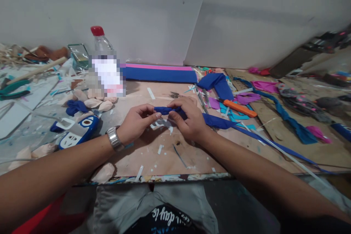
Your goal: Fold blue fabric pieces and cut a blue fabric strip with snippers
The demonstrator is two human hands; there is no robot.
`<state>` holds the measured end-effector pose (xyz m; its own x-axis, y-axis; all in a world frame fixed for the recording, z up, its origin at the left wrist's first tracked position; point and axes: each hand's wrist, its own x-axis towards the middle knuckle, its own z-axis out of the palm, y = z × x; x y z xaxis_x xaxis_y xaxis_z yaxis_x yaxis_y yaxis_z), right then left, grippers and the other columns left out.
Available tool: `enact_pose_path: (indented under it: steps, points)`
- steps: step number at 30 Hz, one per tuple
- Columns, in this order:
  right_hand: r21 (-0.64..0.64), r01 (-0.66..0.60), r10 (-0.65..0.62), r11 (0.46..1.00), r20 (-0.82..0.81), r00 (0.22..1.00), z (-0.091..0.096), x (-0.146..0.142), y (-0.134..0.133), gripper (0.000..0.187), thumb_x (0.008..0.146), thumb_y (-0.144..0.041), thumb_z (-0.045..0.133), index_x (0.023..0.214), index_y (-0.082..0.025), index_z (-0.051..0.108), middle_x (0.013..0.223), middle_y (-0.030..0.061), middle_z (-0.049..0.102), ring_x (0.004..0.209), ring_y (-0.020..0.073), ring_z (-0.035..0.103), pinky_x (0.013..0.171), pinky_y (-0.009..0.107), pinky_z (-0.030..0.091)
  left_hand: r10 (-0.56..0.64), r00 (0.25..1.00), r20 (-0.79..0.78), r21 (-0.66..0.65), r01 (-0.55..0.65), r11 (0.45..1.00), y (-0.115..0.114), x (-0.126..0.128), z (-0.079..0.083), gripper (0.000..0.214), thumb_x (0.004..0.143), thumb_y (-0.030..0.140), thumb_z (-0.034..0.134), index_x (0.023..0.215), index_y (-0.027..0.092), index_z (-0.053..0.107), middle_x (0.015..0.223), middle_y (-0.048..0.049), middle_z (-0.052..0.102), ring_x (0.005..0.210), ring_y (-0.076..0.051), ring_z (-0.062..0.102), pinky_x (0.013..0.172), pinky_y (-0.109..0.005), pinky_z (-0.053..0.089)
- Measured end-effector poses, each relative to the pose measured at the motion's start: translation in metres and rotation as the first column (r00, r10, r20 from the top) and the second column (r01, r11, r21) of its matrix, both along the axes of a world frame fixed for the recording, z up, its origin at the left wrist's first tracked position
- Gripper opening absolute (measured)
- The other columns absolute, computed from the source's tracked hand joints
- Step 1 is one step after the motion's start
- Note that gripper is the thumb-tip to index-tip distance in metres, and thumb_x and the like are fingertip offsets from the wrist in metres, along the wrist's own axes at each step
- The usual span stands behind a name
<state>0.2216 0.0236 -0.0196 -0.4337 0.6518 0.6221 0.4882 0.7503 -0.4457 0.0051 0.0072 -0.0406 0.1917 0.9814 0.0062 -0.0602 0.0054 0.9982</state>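
A peach-coloured piece point(104, 173) lies at the front edge of the table point(197, 159). Near the table's middle, the left hand point(139, 122) pinches a blue fabric strip point(218, 121) at its end; the right hand point(189, 119) grips it just beside. The strip trails rightward. Farther back, a red-capped bottle point(106, 64) stands near the wall point(148, 22).

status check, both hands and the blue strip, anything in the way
Left hand and right hand: both pinching blue fabric strip. Strip's tail trails off right. Orange tool lies just beyond the tail.
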Motion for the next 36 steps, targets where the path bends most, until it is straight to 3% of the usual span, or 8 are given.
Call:
enact_pose_path:
  steps: [13, 20, 24, 27, 31, 36]
  points:
    - [0.005, 0.041, -0.041, 0.999, -0.013, 0.999, -0.0017, 0.0002, 0.0013, 0.018, 0.104, -0.039, 0.053, 0.108, -0.024, 0.063, 0.103, 0.0069, 0.073, 0.102, 0.026, 0.065, 0.098, 0.047, 0.04, 0.008, 0.999, 0.034, -0.029, -0.007, 1.0, 0.0002, -0.0013, -0.003, 0.03, 0.081, 0.041, 0.085, 0.085, 0.018, 0.065, 0.074, 0.0003, 0.067, 0.061, -0.011, 0.06, 0.058, -0.026, 0.05]
    - [0.005, -0.003, 0.002, 1.0, 0.007, 1.0, -0.0009, -0.0001, 0.0018, 0.014, 0.104, -0.033, 0.055, 0.109, -0.024, 0.065, 0.105, 0.0072, 0.074, 0.102, 0.0257, 0.066, 0.098, 0.047, 0.041, 0.0, 0.997, 0.08, 0.108, -0.008, 0.994, 0.0028, 0.0002, -0.0033, 0.037, 0.084, 0.033, 0.082, 0.114, 0.02, 0.064, 0.102, -0.0043, 0.072, 0.094, -0.017, 0.07, 0.083, -0.031, 0.057]
    - [-0.001, -0.049, 0.049, 0.999, 0.053, 0.997, -0.0017, -0.0009, 0.0017, 0.014, 0.104, -0.029, 0.055, 0.111, -0.023, 0.066, 0.108, 0.0073, 0.076, 0.106, 0.0255, 0.067, 0.101, 0.048, 0.039, -0.016, 0.998, -0.061, 0.204, 0.028, 0.978, -0.0005, 0.0006, -0.0005, 0.03, 0.086, 0.032, 0.08, 0.108, 0.019, 0.066, 0.107, -0.0058, 0.07, 0.093, -0.016, 0.067, 0.084, -0.031, 0.055]
    - [-0.048, -0.068, 0.072, 0.997, 0.105, 0.992, -0.0024, -0.0014, 0.0009, 0.015, 0.104, -0.027, 0.055, 0.11, -0.023, 0.068, 0.108, 0.0072, 0.077, 0.106, 0.0261, 0.067, 0.102, 0.048, 0.039, -0.031, 0.991, -0.132, 0.248, 0.063, 0.967, -0.0041, 0.001, 0.0006, 0.023, 0.088, 0.031, 0.078, 0.101, 0.019, 0.064, 0.099, -0.0036, 0.068, 0.084, -0.014, 0.064, 0.077, -0.029, 0.052]
    - [-0.08, -0.075, 0.085, 0.994, 0.132, 0.988, -0.0025, -0.0017, -0.0007, 0.015, 0.103, -0.026, 0.057, 0.111, -0.024, 0.069, 0.108, 0.0061, 0.078, 0.104, 0.0256, 0.067, 0.102, 0.049, 0.037, -0.037, 0.991, -0.126, 0.261, 0.069, 0.963, -0.0047, 0.0015, -0.0015, 0.02, 0.088, 0.027, 0.076, 0.092, 0.019, 0.058, 0.09, -0.0011, 0.064, 0.081, -0.013, 0.061, 0.075, -0.027, 0.049]
    - [-0.072, -0.075, 0.085, 0.995, 0.138, 0.987, -0.0011, -0.0028, -0.0036, 0.015, 0.103, -0.024, 0.058, 0.111, -0.024, 0.07, 0.106, 0.0047, 0.079, 0.103, 0.0245, 0.068, 0.104, 0.049, 0.034, -0.089, 0.989, -0.114, 0.243, 0.115, 0.963, -0.0033, 0.0022, -0.0053, 0.019, 0.091, 0.027, 0.072, 0.096, 0.019, 0.056, 0.092, -0.001, 0.064, 0.082, -0.013, 0.061, 0.076, -0.027, 0.049]
